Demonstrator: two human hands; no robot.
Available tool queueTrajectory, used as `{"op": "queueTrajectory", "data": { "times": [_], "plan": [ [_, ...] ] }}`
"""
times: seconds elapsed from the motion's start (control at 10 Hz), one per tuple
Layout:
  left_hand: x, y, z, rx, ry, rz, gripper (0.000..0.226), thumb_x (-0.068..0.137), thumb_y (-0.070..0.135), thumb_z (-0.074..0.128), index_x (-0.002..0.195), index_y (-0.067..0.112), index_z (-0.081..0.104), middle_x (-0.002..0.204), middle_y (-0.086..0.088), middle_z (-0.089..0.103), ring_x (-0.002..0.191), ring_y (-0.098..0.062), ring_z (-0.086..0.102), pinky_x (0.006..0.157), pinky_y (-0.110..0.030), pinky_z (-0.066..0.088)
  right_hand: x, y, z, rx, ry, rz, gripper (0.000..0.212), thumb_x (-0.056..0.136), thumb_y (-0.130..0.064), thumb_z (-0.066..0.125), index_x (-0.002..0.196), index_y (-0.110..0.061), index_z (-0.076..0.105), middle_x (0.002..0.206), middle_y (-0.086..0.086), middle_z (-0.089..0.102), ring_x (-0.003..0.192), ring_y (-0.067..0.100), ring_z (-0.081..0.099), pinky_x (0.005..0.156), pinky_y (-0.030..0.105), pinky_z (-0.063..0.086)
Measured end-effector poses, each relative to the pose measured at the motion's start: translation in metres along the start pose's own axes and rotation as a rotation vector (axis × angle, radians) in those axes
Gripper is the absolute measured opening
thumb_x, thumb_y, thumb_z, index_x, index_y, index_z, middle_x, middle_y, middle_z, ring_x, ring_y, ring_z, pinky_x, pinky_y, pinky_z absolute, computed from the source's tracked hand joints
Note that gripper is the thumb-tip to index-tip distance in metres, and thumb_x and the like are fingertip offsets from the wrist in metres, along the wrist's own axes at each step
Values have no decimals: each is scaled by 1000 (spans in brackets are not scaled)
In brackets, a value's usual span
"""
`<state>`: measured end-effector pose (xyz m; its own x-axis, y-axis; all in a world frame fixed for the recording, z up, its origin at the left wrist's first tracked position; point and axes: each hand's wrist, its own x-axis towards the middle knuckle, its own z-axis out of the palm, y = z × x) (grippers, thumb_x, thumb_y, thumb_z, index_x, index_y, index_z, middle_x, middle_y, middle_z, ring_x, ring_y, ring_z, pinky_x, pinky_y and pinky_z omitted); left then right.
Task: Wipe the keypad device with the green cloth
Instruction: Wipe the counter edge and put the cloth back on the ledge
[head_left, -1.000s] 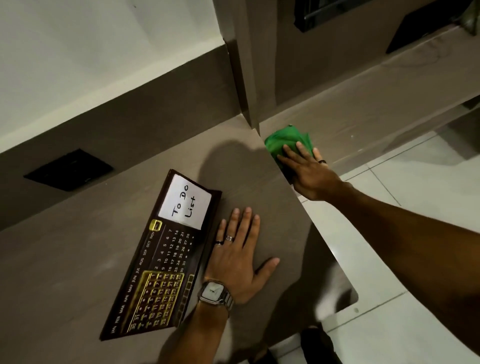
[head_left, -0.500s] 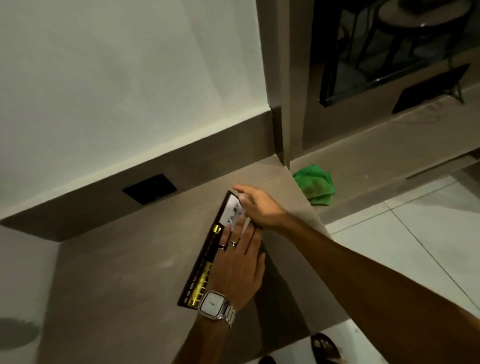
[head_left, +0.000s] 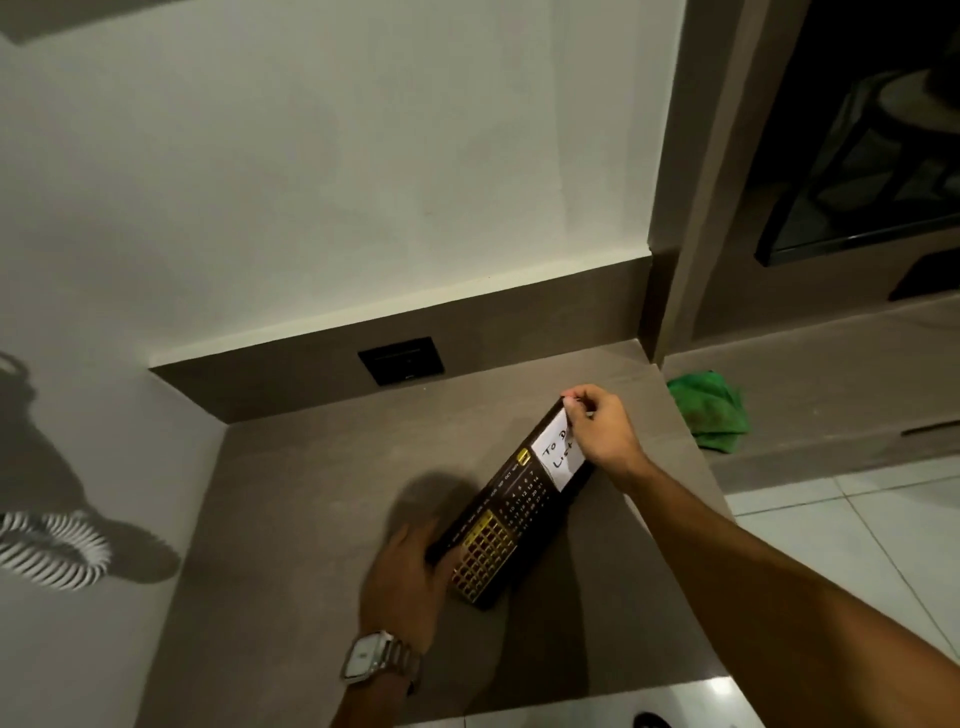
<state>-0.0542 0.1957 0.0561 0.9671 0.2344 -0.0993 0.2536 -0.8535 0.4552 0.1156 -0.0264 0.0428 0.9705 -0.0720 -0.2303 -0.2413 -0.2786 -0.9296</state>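
Note:
The keypad device (head_left: 511, 512) is a long dark slab with gold keys, a printed calendar and a white "To Do List" note. It lies diagonally on the brown counter (head_left: 311, 493). My right hand (head_left: 597, 434) grips its far top end, fingers pinched over the note's corner. My left hand (head_left: 410, 577), blurred and wearing a silver watch, holds its near left edge by the gold keys. The green cloth (head_left: 709, 410) lies crumpled on the lower ledge to the right, apart from both hands.
A black wall socket (head_left: 401, 360) sits in the brown backsplash behind the device. A pillar (head_left: 691, 208) separates the counter from the lower ledge (head_left: 831, 374). White floor tiles (head_left: 857, 530) lie at right. A striped shadow falls on the left wall.
My right hand left the green cloth and took the device's far end. My left hand moved from the counter to the device's near edge. The view tilted upward.

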Motion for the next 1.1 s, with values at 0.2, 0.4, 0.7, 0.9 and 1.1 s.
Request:
{"op": "queueTrajectory", "data": {
  "times": [0.2,0.4,0.7,0.9,1.1],
  "plan": [
    [21,-27,-30,-241,5,-118,9,78,32,75,83,24,76,63,7,70,55,-9,67,51,-24,49,-20,13,-7,30,58,8,19,99,-23,50,94,-10,62,80,9,68,71,21,66,68,40,60],
    [66,-42,-35,-387,29,-151,12,81,7,71,93,6,75,69,-7,73,65,-20,72,70,-43,62,-41,23,-9,152,65,42,15,99,-17,51,93,-6,61,80,5,62,71,18,63,72,45,59],
    [103,-49,-41,-355,78,-150,17,83,6,69,100,1,70,88,-19,73,71,-22,71,70,-34,60,-44,13,4,152,68,69,14,100,-14,48,101,-6,59,89,6,64,80,26,69,75,38,61],
    [103,-50,-42,-328,85,-156,18,83,8,69,100,3,70,88,-17,74,72,-19,71,74,-39,62,-39,7,7,160,71,62,11,100,-13,48,97,-9,57,87,5,63,79,26,67,74,38,61],
    [95,-49,-51,-225,105,-165,44,81,29,72,118,7,63,100,-13,72,105,-27,62,94,-32,42,-40,5,1,167,54,63,7,99,-14,50,101,-15,57,93,4,64,78,26,71,73,43,62]
  ]
}}
